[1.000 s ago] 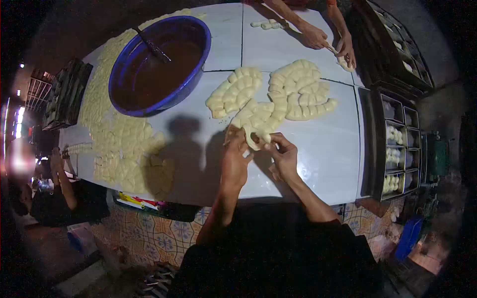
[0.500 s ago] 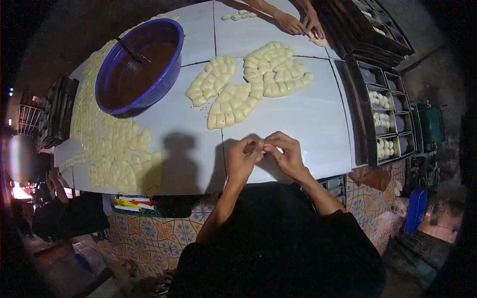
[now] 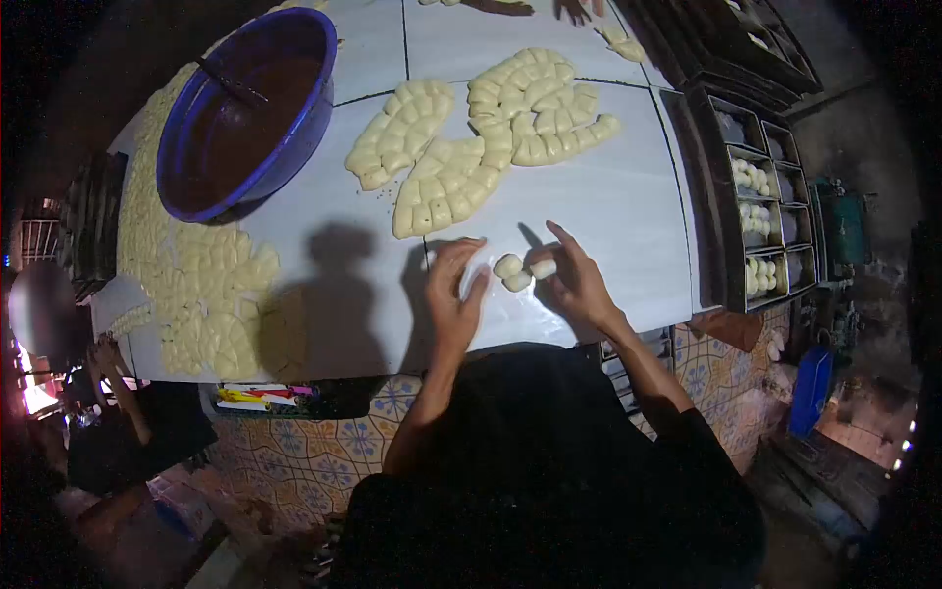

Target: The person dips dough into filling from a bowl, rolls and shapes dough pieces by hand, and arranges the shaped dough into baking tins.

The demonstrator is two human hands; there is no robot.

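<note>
My left hand [image 3: 455, 299] rests at the near part of the white table, its fingers curved and apart, holding nothing. Just to its right lie a few small dough balls [image 3: 508, 266], two of them pressed side by side. Another dough ball [image 3: 543, 268] sits by the thumb of my right hand [image 3: 581, 287] and seems to touch it. The fingers of that hand are spread, with the index finger stretched away from me. Beyond both hands are rows of cut dough pieces [image 3: 446, 182] lying joined in curved strips.
A blue basin [image 3: 319, 123] of brown filling with a utensil stands at left. More dough pieces [image 3: 221, 294] cover the table's left side. Metal baking tins [image 3: 760, 157] holding dough balls line the right edge. Another person's hand [image 3: 572, 10] is at the far side; another person stands at left.
My hands have moved apart from a pinch together, and dough balls now show on the table between them. The view has shifted slightly. The far person's hands have withdrawn from a dough piece.
</note>
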